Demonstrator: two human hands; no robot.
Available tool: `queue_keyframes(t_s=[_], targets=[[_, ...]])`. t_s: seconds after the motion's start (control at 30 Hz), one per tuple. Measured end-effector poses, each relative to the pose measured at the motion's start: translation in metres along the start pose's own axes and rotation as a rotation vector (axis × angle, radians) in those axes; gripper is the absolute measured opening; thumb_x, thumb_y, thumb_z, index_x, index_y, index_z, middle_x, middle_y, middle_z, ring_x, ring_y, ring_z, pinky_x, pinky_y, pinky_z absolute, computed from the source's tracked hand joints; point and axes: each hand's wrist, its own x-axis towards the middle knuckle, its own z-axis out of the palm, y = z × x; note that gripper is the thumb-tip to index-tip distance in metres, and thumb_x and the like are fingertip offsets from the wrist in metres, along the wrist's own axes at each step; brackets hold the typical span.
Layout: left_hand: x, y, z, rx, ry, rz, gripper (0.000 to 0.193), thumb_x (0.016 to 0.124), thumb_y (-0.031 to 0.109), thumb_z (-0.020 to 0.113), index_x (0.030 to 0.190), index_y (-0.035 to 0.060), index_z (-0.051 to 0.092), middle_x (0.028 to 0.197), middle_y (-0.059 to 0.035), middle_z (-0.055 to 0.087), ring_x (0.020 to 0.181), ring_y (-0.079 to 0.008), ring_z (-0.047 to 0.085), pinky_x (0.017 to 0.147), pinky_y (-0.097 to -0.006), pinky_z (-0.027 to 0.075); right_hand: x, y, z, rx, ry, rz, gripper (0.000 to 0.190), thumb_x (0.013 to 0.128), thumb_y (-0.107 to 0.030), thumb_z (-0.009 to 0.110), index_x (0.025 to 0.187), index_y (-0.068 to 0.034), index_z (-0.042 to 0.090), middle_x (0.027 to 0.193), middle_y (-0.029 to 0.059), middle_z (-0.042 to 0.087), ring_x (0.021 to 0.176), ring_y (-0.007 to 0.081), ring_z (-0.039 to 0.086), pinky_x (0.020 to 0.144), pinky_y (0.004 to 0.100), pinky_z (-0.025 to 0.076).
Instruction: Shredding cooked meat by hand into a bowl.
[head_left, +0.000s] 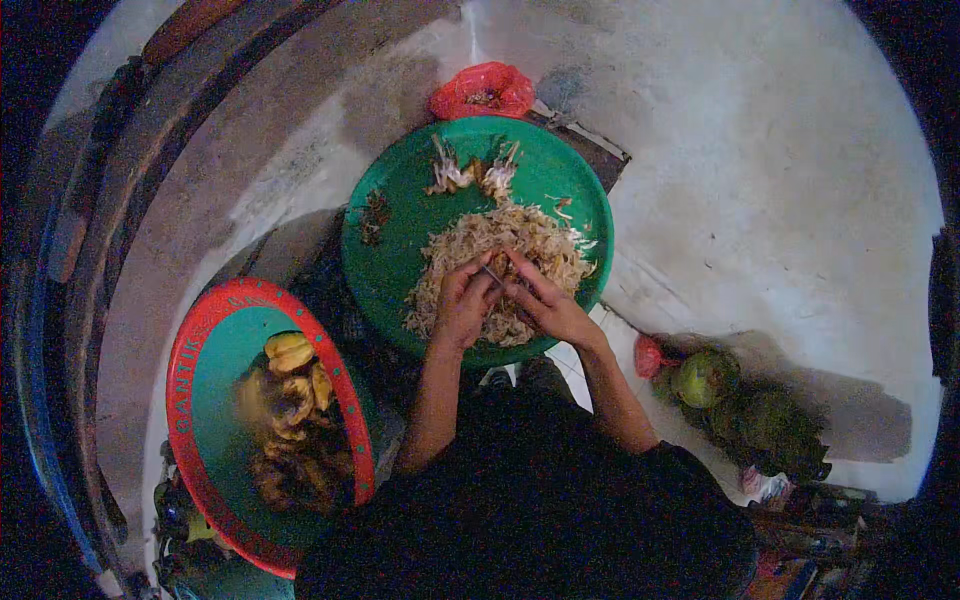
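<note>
Both my hands are over a heap of pale shredded food (465, 232), probably shredded meat, on a round green plastic tray (390, 300). My left hand (465, 300) has its fingers closed around a small thin object (494, 275), perhaps a knife blade. My right hand (551, 304) is against it, its fingertips pinched around a small brownish piece that is mostly hidden. Beyond the heap lie bony remains (450, 174), likely poultry carcass parts. Small dark scraps (373, 217) sit at the tray's left side.
At the left stands a basin with a red rim (180, 390), holding yellowish-brown pieces (291, 352), possibly cooked poultry. A red plastic bag (484, 90) touches the tray's far edge. Green coconuts (707, 377) or similar round fruit lie on the floor at the right, beside another red bag (646, 355).
</note>
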Motion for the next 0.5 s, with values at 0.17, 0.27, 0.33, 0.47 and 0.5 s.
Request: queue_keyframes(t_s=[0.17, 0.27, 0.33, 0.47, 0.5], targets=[[-0.005, 0.010, 0.009, 0.169, 0.128, 0.061, 0.024, 0.088, 0.004, 0.051, 0.111, -0.0003, 0.058, 0.093, -0.0040, 0.061, 0.080, -0.0110, 0.060, 0.067, -0.0233, 0.053, 0.002, 0.002, 0.006, -0.041, 0.053, -0.174, 0.045, 0.094, -0.017, 0.047, 0.136, -0.008, 0.035, 0.134, 0.0114, 0.043, 0.123, 0.0201, 0.040, 0.100, 0.0308, 0.033], [-0.005, 0.006, 0.011, 0.280, 0.150, 0.123, 0.020, 0.086, 0.003, 0.056, 0.105, -0.0023, 0.060, 0.091, -0.0050, 0.062, 0.076, -0.0114, 0.060, 0.065, -0.0245, 0.054, 0.001, 0.001, 0.006, -0.022, 0.076, -0.154, 0.040, 0.094, -0.016, 0.046, 0.132, -0.006, 0.040, 0.132, 0.0121, 0.045, 0.122, 0.0205, 0.042, 0.100, 0.0315, 0.034], [-0.005, 0.002, 0.009, 0.277, 0.191, 0.155, 0.018, 0.084, 0.003, 0.058, 0.102, -0.0032, 0.061, 0.090, -0.0056, 0.062, 0.075, -0.0116, 0.060, 0.065, -0.0252, 0.054, -0.001, 0.001, 0.008, -0.037, 0.077, -0.127, 0.038, 0.094, -0.016, 0.046, 0.130, -0.005, 0.043, 0.131, 0.0125, 0.046, 0.121, 0.0208, 0.043, 0.099, 0.0319, 0.034], [-0.002, -0.002, 0.002, 0.327, 0.243, 0.172, 0.018, 0.083, 0.005, 0.061, 0.099, -0.0032, 0.061, 0.090, -0.0066, 0.062, 0.076, -0.0124, 0.061, 0.066, -0.0247, 0.054, -0.003, 0.003, 0.013, -0.075, 0.142, -0.147, 0.034, 0.094, -0.017, 0.047, 0.125, -0.004, 0.047, 0.121, 0.0109, 0.052, 0.112, 0.0203, 0.049, 0.093, 0.0300, 0.039], [-0.001, -0.002, 0.002, 0.415, 0.246, 0.192, 0.019, 0.083, 0.005, 0.061, 0.100, -0.0033, 0.061, 0.090, -0.0069, 0.063, 0.076, -0.0126, 0.061, 0.067, -0.0243, 0.054, -0.002, 0.004, 0.014, -0.013, 0.158, -0.129, 0.033, 0.094, -0.018, 0.047, 0.124, -0.005, 0.048, 0.115, 0.0094, 0.055, 0.107, 0.0195, 0.052, 0.090, 0.0288, 0.042]])
